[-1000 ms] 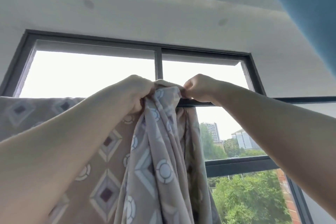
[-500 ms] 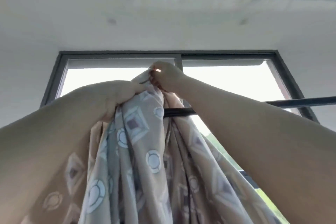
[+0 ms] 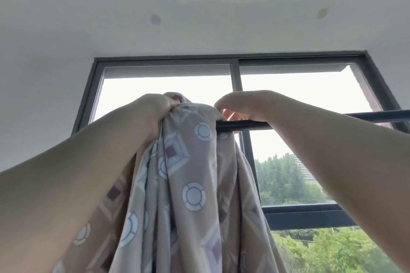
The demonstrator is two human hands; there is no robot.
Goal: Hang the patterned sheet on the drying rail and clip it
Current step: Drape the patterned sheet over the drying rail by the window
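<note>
Both hands' fingers (image 3: 230,115) — half-hidden by sheet (image 3: 190,162)

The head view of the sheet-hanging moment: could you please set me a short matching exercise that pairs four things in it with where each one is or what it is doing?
Column one:
1. left hand
2. right hand
3. drying rail
4. patterned sheet

Column two:
A. runs level across the window, bare on the right side
B. hangs bunched in long folds from the rail
C. grips a bunch of cloth at the top
D. pinches the sheet's edge just above the bar

Pairs: 1-C, 2-D, 3-A, 4-B
</note>
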